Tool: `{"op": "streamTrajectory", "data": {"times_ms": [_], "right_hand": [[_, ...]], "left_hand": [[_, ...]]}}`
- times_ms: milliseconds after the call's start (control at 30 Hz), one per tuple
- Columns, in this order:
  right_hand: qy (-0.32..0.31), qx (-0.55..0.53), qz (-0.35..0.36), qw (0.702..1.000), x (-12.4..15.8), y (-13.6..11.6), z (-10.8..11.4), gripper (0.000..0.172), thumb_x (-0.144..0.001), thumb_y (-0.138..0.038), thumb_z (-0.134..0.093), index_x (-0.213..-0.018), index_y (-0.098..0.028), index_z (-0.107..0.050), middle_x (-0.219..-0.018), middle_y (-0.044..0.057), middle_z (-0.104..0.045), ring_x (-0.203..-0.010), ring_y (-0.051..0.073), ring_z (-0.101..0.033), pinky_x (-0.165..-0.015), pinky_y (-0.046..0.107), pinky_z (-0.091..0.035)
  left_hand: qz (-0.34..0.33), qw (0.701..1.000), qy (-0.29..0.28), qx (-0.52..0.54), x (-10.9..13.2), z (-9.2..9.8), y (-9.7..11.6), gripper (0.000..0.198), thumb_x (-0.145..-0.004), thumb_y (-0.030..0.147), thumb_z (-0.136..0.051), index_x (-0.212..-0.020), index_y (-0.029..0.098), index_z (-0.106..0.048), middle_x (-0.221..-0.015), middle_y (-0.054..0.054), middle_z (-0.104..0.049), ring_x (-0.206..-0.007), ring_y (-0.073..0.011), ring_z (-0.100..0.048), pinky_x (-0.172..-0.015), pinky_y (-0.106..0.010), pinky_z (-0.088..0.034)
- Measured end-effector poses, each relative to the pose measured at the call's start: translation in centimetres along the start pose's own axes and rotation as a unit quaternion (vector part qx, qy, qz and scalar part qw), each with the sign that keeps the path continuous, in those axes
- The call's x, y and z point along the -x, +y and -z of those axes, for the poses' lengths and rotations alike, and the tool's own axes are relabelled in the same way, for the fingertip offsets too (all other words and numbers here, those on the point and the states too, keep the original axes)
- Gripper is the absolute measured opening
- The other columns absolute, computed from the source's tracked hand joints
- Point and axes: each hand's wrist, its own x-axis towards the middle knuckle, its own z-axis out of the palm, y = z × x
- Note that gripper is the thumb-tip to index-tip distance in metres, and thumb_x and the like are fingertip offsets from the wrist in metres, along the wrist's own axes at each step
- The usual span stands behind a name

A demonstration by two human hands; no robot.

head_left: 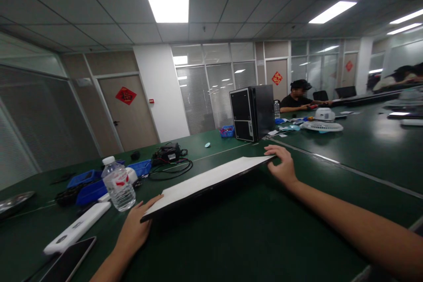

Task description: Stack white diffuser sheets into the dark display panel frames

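Observation:
A long flat panel (211, 179), white on top with a dark edge, hangs a little above the green table (251, 238), tilted up toward the far right. My left hand (135, 227) grips its near left end, thumb on top. My right hand (282, 165) holds the far right end, fingers curled over the edge.
A water bottle (118, 183), a white oblong device (77, 227) and a dark phone (68, 262) lie at the left. Blue trays (89, 185) and a cable bundle (170, 158) sit behind. A black computer case (251, 112) stands farther back. A person (299, 97) sits beyond it.

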Motion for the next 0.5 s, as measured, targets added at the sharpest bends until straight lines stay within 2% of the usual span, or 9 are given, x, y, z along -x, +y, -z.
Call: {"op": "streamTrajectory", "data": {"times_ms": [100,133,233,333,433,500], "right_hand": [[-0.058,0.058,0.115,0.990,0.9,-2.2,-0.4,0.022,-0.070,-0.020,-0.069,-0.091,-0.029,-0.070,-0.120,0.002,-0.068,-0.133,0.031,-0.046,-0.121,0.051,-0.014],[-0.094,0.082,0.167,0.978,1.2,-2.8,-0.6,0.024,-0.072,-0.021,-0.069,-0.094,-0.030,-0.071,-0.119,0.002,-0.070,-0.129,0.030,-0.050,-0.120,0.052,-0.017],[-0.180,0.129,0.292,0.930,2.1,-4.1,-1.1,0.029,-0.082,-0.023,-0.065,-0.109,-0.031,-0.071,-0.118,0.003,-0.071,-0.111,0.026,-0.062,-0.107,0.050,-0.039],[-0.187,0.154,0.352,0.904,2.4,-4.5,-1.3,0.031,-0.090,-0.021,-0.057,-0.117,-0.031,-0.069,-0.117,0.005,-0.071,-0.104,0.022,-0.065,-0.092,0.042,-0.050],[-0.185,0.183,0.374,0.890,1.9,-5.2,-1.2,0.032,-0.093,-0.019,-0.052,-0.115,-0.031,-0.071,-0.107,0.005,-0.073,-0.095,0.020,-0.066,-0.085,0.038,-0.052],[-0.173,0.208,0.382,0.884,1.1,-6.1,-0.8,0.031,-0.094,-0.019,-0.050,-0.114,-0.030,-0.071,-0.103,0.006,-0.073,-0.091,0.019,-0.066,-0.082,0.037,-0.053]], "left_hand": [[-0.006,1.000,0.001,-0.018,0.0,0.6,1.0,0.051,-0.087,0.029,-0.040,-0.132,0.029,-0.063,-0.141,0.002,-0.063,-0.127,-0.0286,-0.060,-0.119,-0.047,-0.032],[-0.001,1.000,0.001,-0.021,0.2,0.7,1.3,0.051,-0.087,0.029,-0.040,-0.133,0.029,-0.063,-0.141,0.002,-0.062,-0.128,-0.0289,-0.059,-0.119,-0.048,-0.032],[0.010,1.000,-0.003,-0.023,0.6,1.2,1.9,0.053,-0.087,0.030,-0.041,-0.137,0.027,-0.060,-0.140,0.000,-0.063,-0.131,-0.0299,-0.057,-0.119,-0.050,-0.031],[0.012,1.000,-0.003,-0.002,0.9,1.4,2.1,0.053,-0.088,0.032,-0.042,-0.138,0.027,-0.058,-0.141,0.000,-0.062,-0.133,-0.0292,-0.055,-0.120,-0.049,-0.029],[0.017,1.000,0.005,0.024,0.9,1.3,2.0,0.051,-0.088,0.035,-0.044,-0.136,0.028,-0.060,-0.140,0.001,-0.063,-0.132,-0.0286,-0.056,-0.120,-0.048,-0.029],[0.029,0.999,0.017,0.030,0.6,1.0,1.9,0.052,-0.088,0.037,-0.045,-0.137,0.027,-0.059,-0.142,0.000,-0.061,-0.131,-0.0282,-0.057,-0.117,-0.046,-0.036]]}}
